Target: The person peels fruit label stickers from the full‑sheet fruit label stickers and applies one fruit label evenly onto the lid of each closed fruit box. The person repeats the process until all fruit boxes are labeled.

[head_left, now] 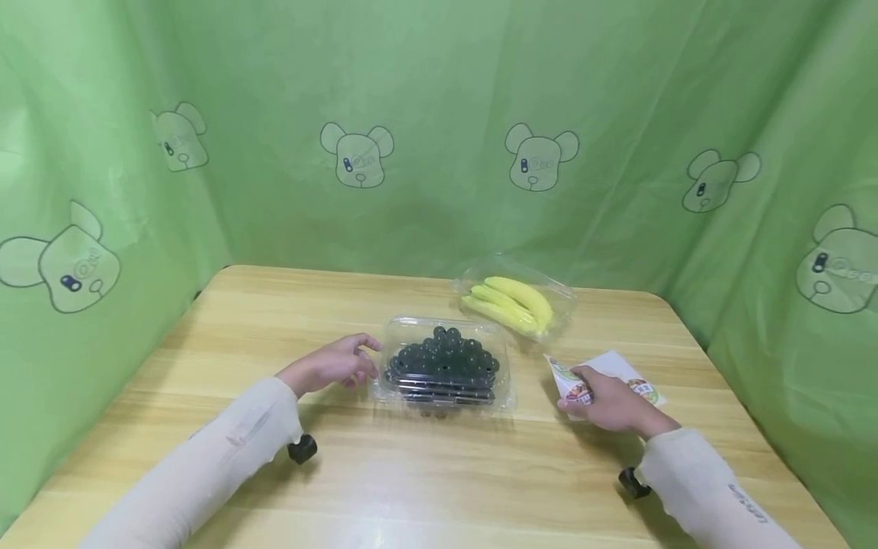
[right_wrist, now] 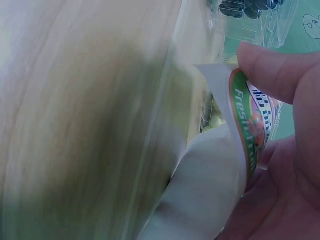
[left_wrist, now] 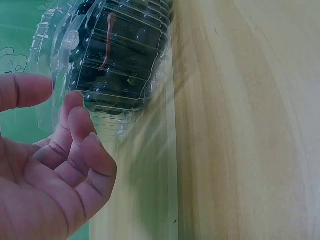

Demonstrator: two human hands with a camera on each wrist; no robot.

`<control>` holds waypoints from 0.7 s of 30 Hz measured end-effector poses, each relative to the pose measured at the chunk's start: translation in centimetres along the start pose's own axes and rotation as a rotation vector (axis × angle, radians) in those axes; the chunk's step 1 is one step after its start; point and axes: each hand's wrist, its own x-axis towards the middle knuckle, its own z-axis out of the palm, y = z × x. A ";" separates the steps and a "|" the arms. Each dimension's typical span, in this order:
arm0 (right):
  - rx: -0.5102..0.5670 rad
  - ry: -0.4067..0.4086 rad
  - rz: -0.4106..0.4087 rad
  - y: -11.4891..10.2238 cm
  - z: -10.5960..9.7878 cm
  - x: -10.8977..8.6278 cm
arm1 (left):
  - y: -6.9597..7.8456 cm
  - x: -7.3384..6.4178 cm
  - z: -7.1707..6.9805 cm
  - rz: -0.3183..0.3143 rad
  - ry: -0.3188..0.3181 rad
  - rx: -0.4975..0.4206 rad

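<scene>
A clear plastic clamshell box (head_left: 444,381) of dark grapes (head_left: 446,358) stands on the table with its lid down. Beside its left end is my left hand (head_left: 339,362), fingers loosely bent and holding nothing. In the left wrist view the fingertips (left_wrist: 75,102) come close to the box wall (left_wrist: 107,102); whether they touch it I cannot tell. To the right of the box, my right hand (head_left: 610,400) pinches a white sheet of round fruit stickers (head_left: 617,367) between thumb and fingers. The sheet bends upward, and one sticker (right_wrist: 245,130) shows part of the word "Fresh".
Behind the grapes, to the right, bananas (head_left: 511,303) lie in another clear plastic box (head_left: 562,293). The wooden table (head_left: 425,473) meets green curtains (head_left: 439,221) printed with bear faces at the back and both sides.
</scene>
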 end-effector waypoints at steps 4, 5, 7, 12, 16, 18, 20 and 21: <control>0.000 0.000 -0.006 0.0 0.1 0.0 | 0.0 -0.1 0.1 0.001 0.001 -0.005; 0.000 0.004 -0.003 0.0 0.1 0.0 | 0.0 -0.1 0.1 0.004 0.001 -0.005; -0.003 0.008 0.002 0.1 0.2 0.0 | 0.1 -0.1 0.2 0.009 -0.002 -0.003; -0.009 0.007 0.002 0.1 0.2 0.1 | 0.0 -0.2 0.2 0.010 0.002 -0.004; 0.001 0.001 -0.001 -0.1 0.2 0.0 | -0.1 -0.3 0.2 0.009 0.004 -0.003; 0.005 -0.001 -0.004 -0.1 0.2 0.0 | -0.1 -0.4 0.1 0.008 0.004 -0.005; 0.006 0.006 -0.002 -0.1 0.2 0.0 | -0.1 -0.4 0.2 0.010 0.005 -0.006; 0.003 0.011 -0.003 -0.1 0.2 0.1 | -0.1 -0.4 0.2 0.011 0.005 -0.009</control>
